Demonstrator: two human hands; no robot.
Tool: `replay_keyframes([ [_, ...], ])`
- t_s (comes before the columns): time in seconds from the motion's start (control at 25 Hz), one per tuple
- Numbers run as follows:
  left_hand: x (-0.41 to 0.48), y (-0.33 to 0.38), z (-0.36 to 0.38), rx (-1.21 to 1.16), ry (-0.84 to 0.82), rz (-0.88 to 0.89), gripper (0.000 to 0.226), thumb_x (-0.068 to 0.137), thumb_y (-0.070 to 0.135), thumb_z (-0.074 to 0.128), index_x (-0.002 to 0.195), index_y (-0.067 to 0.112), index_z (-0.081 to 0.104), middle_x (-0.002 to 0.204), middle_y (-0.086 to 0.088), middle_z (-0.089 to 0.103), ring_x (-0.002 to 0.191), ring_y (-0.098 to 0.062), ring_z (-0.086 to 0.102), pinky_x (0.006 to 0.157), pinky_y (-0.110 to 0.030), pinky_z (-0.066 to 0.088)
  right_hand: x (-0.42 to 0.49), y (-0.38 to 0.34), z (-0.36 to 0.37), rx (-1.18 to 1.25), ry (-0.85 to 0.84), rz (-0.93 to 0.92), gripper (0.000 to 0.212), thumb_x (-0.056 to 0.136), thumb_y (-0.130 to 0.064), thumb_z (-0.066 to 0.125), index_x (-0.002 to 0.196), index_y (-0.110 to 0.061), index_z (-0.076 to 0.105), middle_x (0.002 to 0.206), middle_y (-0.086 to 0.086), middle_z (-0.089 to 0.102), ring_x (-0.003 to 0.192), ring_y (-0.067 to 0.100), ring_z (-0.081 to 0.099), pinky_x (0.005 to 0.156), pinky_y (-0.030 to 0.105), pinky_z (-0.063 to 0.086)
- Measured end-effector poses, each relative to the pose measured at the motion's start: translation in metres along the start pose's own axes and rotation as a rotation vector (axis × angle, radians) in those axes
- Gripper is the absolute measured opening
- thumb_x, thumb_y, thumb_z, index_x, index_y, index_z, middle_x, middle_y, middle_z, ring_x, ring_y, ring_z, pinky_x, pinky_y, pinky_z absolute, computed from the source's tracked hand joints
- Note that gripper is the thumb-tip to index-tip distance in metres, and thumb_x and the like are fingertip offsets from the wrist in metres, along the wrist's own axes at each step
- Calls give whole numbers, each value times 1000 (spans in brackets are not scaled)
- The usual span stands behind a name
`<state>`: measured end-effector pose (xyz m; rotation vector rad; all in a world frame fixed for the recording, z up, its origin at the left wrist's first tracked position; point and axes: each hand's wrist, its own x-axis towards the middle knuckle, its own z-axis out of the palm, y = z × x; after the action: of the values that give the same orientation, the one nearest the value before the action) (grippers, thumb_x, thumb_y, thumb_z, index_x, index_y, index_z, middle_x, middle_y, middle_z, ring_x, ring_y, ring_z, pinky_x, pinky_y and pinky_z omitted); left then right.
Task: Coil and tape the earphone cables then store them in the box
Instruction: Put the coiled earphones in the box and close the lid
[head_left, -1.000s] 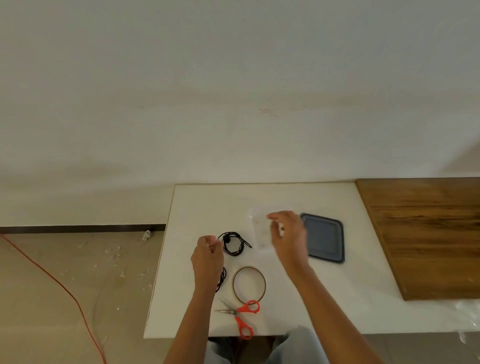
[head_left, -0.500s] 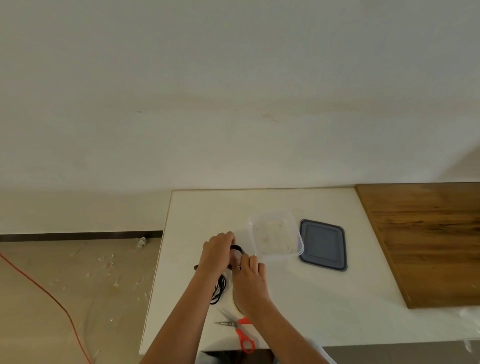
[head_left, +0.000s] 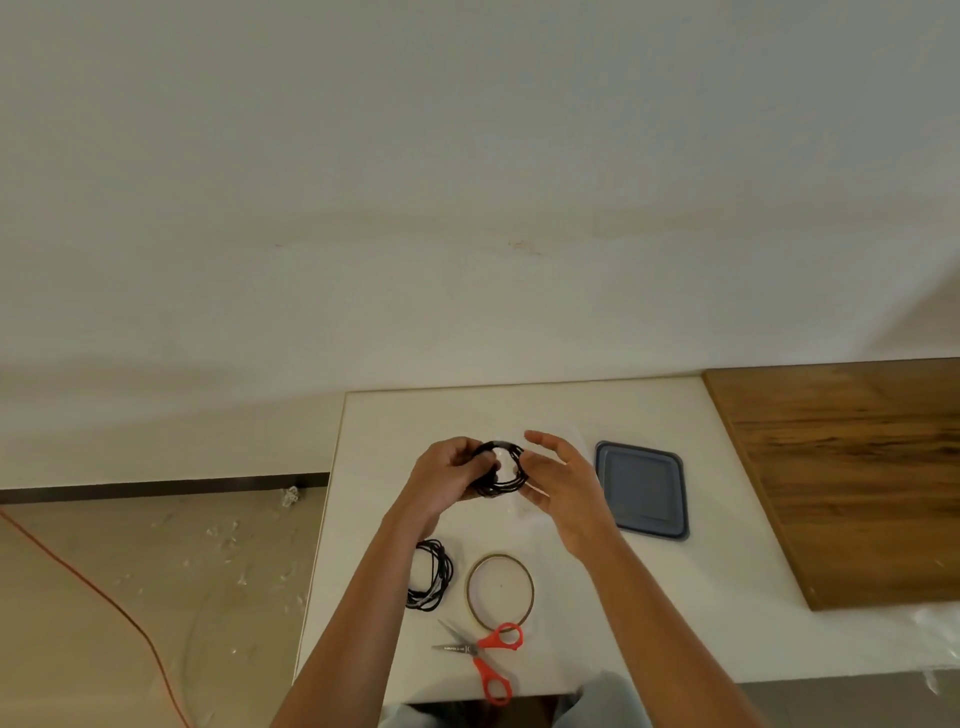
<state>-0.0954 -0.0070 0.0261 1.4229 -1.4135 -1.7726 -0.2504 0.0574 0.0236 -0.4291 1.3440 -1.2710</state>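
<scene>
My left hand (head_left: 447, 475) grips a coiled black earphone cable (head_left: 501, 467), lifted above the white table (head_left: 675, 597). My right hand (head_left: 563, 483) is at the coil's right side, fingers spread, thumb against the loops. The clear plastic box (head_left: 519, 512) sits under the hands and is mostly hidden by them. Its dark blue lid (head_left: 644, 488) lies flat just right of it. A second black coil (head_left: 431, 582) lies on the table beside my left forearm.
A thin tape roll (head_left: 500, 590) lies near the front of the table, with red-handled scissors (head_left: 483, 654) just in front of it at the edge. A wooden surface (head_left: 857, 467) adjoins on the right. An orange cord (head_left: 104, 597) crosses the floor at the left.
The coil has come up off the table in my left hand to above the box. My right hand moved from the box down to the cable, then up to the coil's right side.
</scene>
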Motion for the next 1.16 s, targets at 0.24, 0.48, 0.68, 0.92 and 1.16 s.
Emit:
replay_keyframes([
  [0.24, 23, 3, 34, -123, -30, -60, 22, 87, 12, 68, 104, -2, 65, 92, -17, 73, 80, -23, 73, 69, -27, 58, 12, -12, -38, -29, 42, 41, 19, 90, -5, 62, 107, -1, 68, 90, 17, 71, 87, 28, 71, 77, 36, 59],
  [0.48, 47, -23, 70, 364, 235, 64, 11, 81, 3, 67, 92, 3, 67, 86, -12, 69, 75, -22, 66, 68, -27, 55, 43, 10, -32, -731, 412, -131, 9, 89, -6, 62, 96, -7, 67, 87, 7, 67, 73, 17, 65, 60, 27, 54],
  [0.68, 48, -35, 82, 698, 273, 112, 27, 83, -4, 47, 66, 15, 46, 60, 2, 43, 54, -12, 36, 47, -26, 30, 56, 24, -23, -1417, 329, -115, 23, 88, 4, 46, 71, -10, 50, 61, 0, 50, 53, 13, 41, 47, 24, 33],
  [0.92, 41, -22, 69, 739, 232, 267, 24, 90, -4, 45, 92, 6, 67, 74, -2, 59, 60, -13, 54, 60, -27, 49, 51, 18, -22, -1657, 272, -189, 18, 96, -7, 45, 91, -9, 63, 64, -2, 49, 61, 16, 51, 47, 23, 34],
  [1.16, -13, -29, -1, 439, 489, 231, 24, 88, -5, 50, 101, 6, 68, 90, -4, 68, 81, -17, 65, 68, -23, 54, -7, 21, -8, -1038, 450, -750, 21, 92, -10, 57, 108, -7, 70, 101, 8, 71, 90, 23, 66, 70, 33, 56],
])
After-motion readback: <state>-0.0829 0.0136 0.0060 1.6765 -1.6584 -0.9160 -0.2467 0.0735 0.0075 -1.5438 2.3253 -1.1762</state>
